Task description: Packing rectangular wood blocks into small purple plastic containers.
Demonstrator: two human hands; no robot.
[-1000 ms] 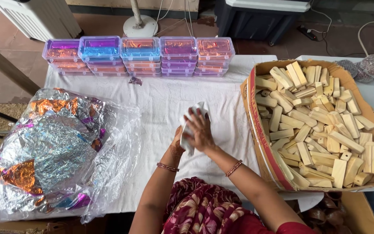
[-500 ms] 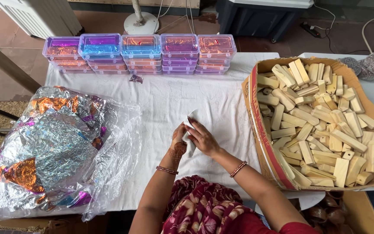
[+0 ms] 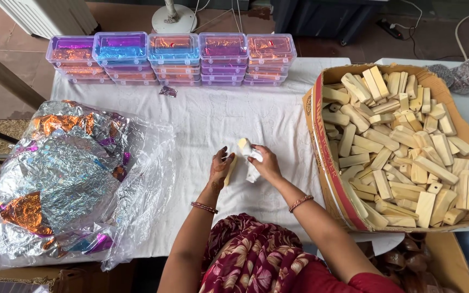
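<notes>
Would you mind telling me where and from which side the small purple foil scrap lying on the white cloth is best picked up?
Pinch the purple foil scrap at its raised, crumpled edge, coming from above on the near side. It lies alone on the white cloth, but the stacked clear boxes stand close behind it, crowding that side.

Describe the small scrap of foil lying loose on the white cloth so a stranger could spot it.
Start at the row of stacked clear plastic boxes along the white cloth's far edge. Just in front of them lies the purple foil scrap, crumpled, alone, outside any box or bag.
</notes>
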